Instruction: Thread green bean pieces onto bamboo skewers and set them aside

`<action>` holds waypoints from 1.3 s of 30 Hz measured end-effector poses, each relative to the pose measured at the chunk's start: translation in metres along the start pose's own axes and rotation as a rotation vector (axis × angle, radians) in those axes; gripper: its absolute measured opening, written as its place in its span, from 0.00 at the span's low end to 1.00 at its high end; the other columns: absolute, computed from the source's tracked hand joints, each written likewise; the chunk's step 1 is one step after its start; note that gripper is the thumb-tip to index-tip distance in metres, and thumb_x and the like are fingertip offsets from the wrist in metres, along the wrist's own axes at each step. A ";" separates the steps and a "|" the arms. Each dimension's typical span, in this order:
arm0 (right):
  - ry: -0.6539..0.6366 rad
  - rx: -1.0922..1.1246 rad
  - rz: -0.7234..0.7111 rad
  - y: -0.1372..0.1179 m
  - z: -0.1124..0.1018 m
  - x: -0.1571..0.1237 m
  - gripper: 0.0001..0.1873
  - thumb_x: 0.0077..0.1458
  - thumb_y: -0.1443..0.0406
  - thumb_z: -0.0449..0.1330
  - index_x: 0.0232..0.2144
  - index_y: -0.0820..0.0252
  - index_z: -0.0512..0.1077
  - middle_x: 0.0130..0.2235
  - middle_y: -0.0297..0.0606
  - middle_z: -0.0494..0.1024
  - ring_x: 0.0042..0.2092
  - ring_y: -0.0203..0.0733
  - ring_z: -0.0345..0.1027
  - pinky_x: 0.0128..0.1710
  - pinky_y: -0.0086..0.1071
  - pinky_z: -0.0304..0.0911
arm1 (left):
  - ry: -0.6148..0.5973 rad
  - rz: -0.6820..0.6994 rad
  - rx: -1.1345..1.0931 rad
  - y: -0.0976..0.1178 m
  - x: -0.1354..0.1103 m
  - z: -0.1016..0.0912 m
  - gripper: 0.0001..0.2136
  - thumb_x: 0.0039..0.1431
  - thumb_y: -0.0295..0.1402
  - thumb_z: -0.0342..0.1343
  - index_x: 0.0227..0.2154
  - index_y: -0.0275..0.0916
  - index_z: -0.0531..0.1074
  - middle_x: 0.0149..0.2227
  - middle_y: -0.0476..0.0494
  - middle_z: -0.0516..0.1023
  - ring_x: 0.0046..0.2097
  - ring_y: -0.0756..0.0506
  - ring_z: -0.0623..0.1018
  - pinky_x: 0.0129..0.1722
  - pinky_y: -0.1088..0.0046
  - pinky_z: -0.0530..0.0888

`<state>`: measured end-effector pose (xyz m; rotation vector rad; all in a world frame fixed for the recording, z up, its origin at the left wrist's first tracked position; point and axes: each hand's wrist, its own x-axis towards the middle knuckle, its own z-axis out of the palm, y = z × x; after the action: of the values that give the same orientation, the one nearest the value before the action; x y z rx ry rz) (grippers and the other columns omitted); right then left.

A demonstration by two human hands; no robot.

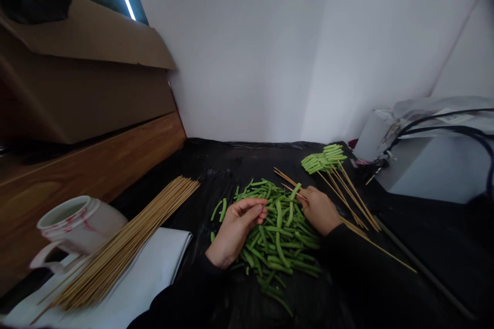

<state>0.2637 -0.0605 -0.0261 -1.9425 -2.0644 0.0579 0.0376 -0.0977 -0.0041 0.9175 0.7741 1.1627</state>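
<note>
My right hand (318, 211) is shut on thin bamboo skewers (291, 182), whose points stick out up and to the left above a heap of cut green beans (281, 236). Their long ends run to the lower right. My left hand (235, 231) rests at the heap's left side, its fingertips pinched together with nothing clearly visible between them. Beyond my right hand lies a bunch of green beans threaded on skewers (324, 158), with bare skewer ends pointing toward me.
Black plastic sheeting (231, 159) covers the table. On the left, a bundle of bamboo skewers (123, 249) lies on white paper (154, 272) beside a white, red-marked mug (79, 226). A cardboard box (77, 87) stands further left; a white box with black cables (424, 164) stands right.
</note>
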 end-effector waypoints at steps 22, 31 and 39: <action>0.075 0.021 0.008 -0.008 -0.009 -0.007 0.06 0.55 0.68 0.54 0.32 0.57 0.71 0.37 0.36 0.71 0.35 0.35 0.66 0.30 0.28 0.50 | 0.024 0.007 -0.008 0.002 0.002 0.001 0.11 0.47 0.34 0.68 0.34 0.34 0.81 0.30 0.44 0.78 0.32 0.52 0.74 0.33 0.78 0.69; 0.300 0.422 -0.378 -0.048 -0.031 -0.037 0.07 0.59 0.66 0.53 0.35 0.56 0.72 0.35 0.35 0.71 0.37 0.36 0.68 0.38 0.28 0.60 | 0.021 0.078 0.141 -0.002 0.002 -0.002 0.12 0.46 0.33 0.68 0.36 0.36 0.82 0.32 0.42 0.80 0.31 0.50 0.72 0.34 0.75 0.68; 0.262 0.547 -0.405 -0.070 -0.029 -0.050 0.06 0.59 0.66 0.54 0.35 0.56 0.72 0.35 0.35 0.73 0.37 0.37 0.68 0.37 0.29 0.61 | -0.104 0.119 0.150 0.002 -0.002 0.003 0.07 0.48 0.33 0.67 0.30 0.37 0.81 0.31 0.45 0.78 0.34 0.48 0.73 0.38 0.73 0.68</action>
<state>0.2054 -0.1201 0.0088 -1.1326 -1.9595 0.2366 0.0386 -0.0997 -0.0007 1.1534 0.7376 1.1611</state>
